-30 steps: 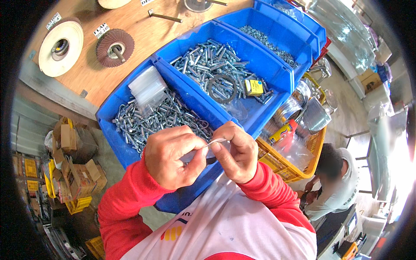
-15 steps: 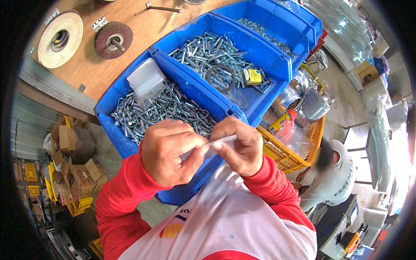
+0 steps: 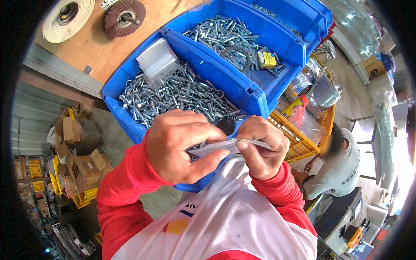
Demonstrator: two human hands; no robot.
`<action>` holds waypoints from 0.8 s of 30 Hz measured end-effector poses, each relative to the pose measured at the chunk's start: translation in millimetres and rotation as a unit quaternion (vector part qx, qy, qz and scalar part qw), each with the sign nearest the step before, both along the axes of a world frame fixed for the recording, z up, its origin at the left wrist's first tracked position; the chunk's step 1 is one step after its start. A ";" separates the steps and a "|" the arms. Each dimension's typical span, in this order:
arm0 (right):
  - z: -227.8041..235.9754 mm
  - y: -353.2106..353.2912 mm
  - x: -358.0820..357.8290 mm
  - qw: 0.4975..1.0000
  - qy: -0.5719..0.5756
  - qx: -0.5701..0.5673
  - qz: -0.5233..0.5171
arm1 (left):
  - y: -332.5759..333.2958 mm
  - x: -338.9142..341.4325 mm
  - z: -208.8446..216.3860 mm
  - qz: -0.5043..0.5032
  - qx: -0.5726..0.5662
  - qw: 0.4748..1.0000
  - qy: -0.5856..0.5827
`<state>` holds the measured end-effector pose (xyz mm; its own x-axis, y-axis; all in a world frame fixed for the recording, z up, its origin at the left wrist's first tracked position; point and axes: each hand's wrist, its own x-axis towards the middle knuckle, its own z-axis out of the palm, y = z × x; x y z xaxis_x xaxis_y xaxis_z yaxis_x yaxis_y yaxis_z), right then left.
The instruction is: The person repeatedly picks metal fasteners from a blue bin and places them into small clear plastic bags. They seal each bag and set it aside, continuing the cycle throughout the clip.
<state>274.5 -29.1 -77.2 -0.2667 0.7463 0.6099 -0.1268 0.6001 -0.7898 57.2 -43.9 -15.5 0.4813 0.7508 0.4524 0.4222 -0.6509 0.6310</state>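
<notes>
While pinched by half-curled left hand (image 3: 177, 143) and more closely folded right hand (image 3: 268, 156) near blue bin (image 3: 208, 65), treat clear plastic bag (image 3: 226, 146) as probably light, limp, slippery; hold by edges.

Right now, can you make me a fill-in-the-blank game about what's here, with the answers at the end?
The bare left hand and bare right hand hold a thin clear bag made of ____.
A stack of flat clear bags lies on loose silvery metal fasteners in a ____ plastic bin.
A yellow latticed plastic crate stands to the ____ of that bin.

Missing words: plastic; blue; right.
</notes>
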 end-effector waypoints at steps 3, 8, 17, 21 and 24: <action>3.8 -3.9 1.2 1.000 0.012 -0.004 0.002 | -6.1 -5.9 1.0 -0.001 0.030 0.999 -0.012; 2.7 1.0 -2.7 0.998 0.034 0.007 0.053 | -18.4 -11.4 -0.5 0.017 0.046 0.998 -0.026; 10.8 18.5 14.8 0.992 0.082 -0.080 0.062 | -21.8 -2.2 -5.1 0.078 -0.011 0.991 -0.107; 12.2 33.3 21.4 0.989 0.080 -0.074 0.095 | -16.2 10.2 -12.8 0.101 0.011 0.987 -0.125; 10.7 42.1 22.8 0.989 0.083 -0.063 0.105 | -11.8 14.4 -15.2 0.106 0.011 0.987 -0.124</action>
